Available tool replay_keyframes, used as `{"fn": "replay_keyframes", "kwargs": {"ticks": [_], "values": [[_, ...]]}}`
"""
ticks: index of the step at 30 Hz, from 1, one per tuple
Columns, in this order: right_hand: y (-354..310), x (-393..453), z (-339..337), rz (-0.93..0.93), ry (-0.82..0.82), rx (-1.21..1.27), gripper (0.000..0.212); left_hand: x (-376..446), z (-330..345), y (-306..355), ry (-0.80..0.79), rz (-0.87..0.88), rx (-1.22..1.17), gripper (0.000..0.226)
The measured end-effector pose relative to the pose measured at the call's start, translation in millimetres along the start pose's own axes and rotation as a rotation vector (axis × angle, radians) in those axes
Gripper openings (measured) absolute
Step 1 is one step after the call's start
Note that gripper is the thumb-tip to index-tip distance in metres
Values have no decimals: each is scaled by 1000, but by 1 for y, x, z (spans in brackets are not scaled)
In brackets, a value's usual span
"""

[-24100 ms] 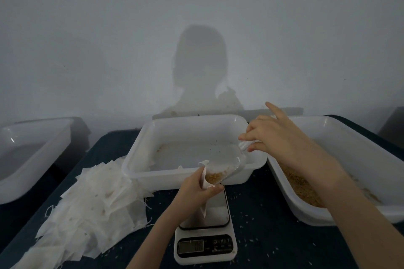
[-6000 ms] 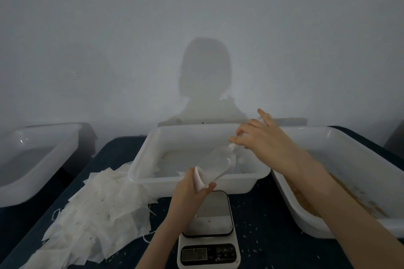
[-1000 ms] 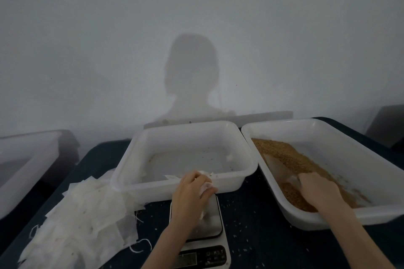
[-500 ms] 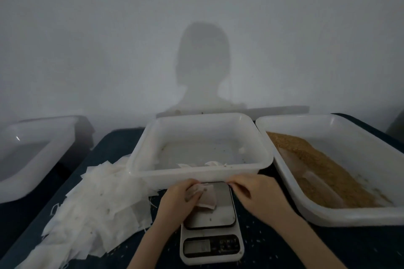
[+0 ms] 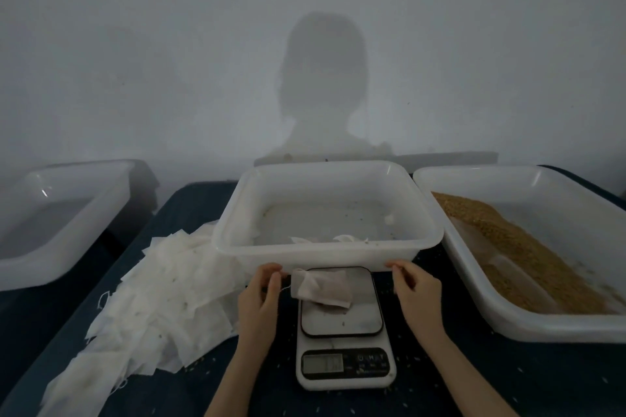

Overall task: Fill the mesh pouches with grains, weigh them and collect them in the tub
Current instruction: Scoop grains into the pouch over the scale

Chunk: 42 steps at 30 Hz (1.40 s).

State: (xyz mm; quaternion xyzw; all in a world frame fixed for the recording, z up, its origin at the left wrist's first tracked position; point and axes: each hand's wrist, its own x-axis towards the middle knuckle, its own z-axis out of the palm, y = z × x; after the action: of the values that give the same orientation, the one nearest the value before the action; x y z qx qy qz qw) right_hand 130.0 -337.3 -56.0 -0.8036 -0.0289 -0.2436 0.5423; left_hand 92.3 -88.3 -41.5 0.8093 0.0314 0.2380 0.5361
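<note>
Left hand (image 5: 259, 294) pinches a thin drawstring beside the small filled white mesh pouch (image 5: 321, 288); right hand (image 5: 415, 288) hovers loosely curled, holding nothing. The pouch lies on the white digital scale (image 5: 342, 332), just before the white plastic tub (image 5: 328, 247). Weighing, I judge; next, lift it into the tub.

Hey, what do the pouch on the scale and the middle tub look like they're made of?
Pouch: thin white mesh or nonwoven fabric, matte, likely; it crumples softly and shows darker filling through it. Middle tub: translucent white plastic, smooth, slightly glossy, with a moulded rolled rim.
</note>
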Motion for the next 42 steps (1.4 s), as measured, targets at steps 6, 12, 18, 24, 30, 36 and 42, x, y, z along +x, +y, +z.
{"fn": "replay_keyframes", "kwargs": {"ticks": [6,12,18,24,30,36,42], "values": [[2,2,0,87,-11,30,20,2,1,-8,150,-96,86,31],[0,2,-1,110,-1,28,20,3,3,-14,172,-99,103,33],[0,1,-3,111,11,31,22,4,3,-15,134,-92,168,34],[-18,-4,-3,0,-17,15,25,4,3,-14,118,-109,153,33],[-74,-13,16,-273,-214,-67,24,3,2,-11,108,-95,162,34],[-105,-22,57,-499,-526,-467,45,2,0,-12,95,-103,139,33],[-118,-25,72,-549,-394,-656,13,2,1,-12,91,-117,141,33]]}}
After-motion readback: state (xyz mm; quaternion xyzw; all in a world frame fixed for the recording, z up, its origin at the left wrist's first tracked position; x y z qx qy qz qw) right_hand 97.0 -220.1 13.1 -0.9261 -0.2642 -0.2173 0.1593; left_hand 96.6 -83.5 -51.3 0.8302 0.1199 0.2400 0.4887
